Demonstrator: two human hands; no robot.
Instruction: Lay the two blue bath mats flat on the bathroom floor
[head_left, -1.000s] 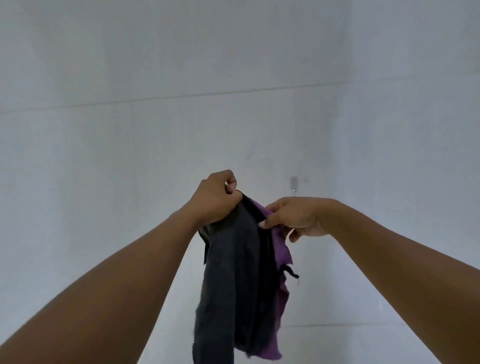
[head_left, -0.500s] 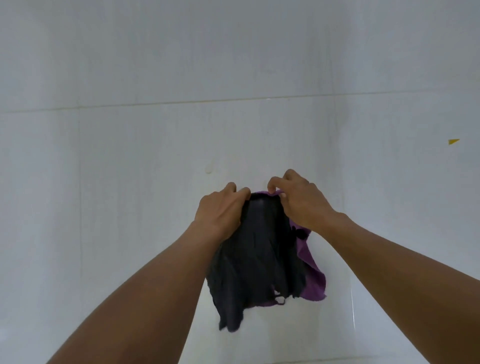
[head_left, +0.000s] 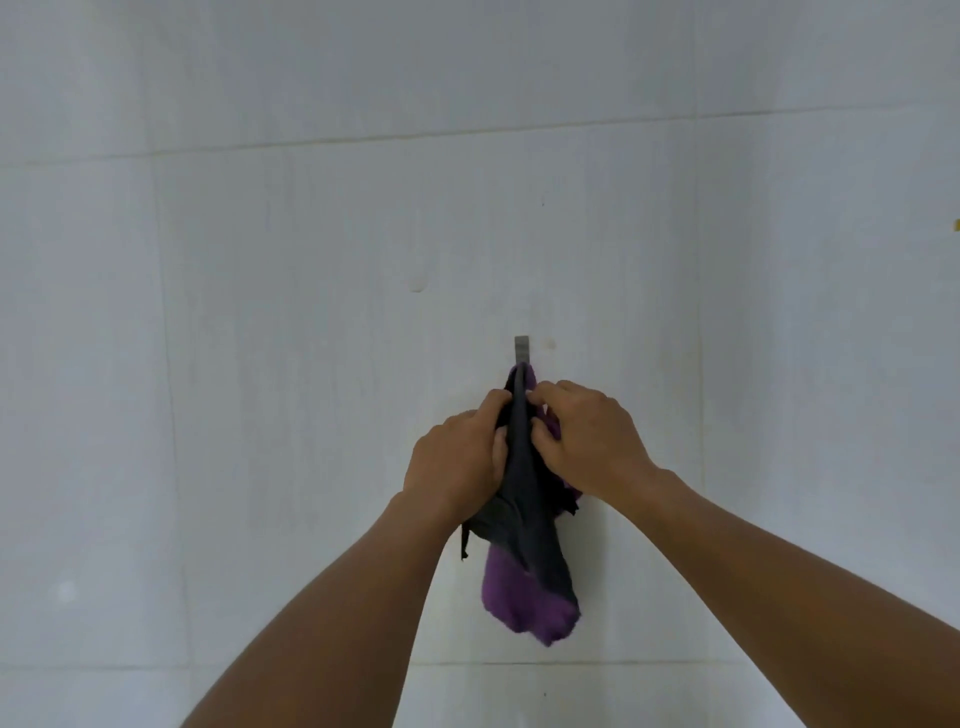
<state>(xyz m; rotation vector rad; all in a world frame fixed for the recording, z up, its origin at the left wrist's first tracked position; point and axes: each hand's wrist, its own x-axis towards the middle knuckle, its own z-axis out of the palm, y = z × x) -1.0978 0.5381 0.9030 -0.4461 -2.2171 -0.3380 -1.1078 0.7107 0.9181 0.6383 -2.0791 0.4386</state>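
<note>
Facing a pale tiled wall (head_left: 311, 364) with a small grey hook (head_left: 521, 349) just above the hands. Left hand (head_left: 457, 462) closed on the left side of a dark grey cloth (head_left: 524, 499), right hand (head_left: 587, 441) pinching its right side together with a purple cloth (head_left: 524, 608), both cloths bunched and hanging down from the hook, top edge touching it, purple end lowest. No blue bath mats or floor in view, so their place cannot be told.
</note>
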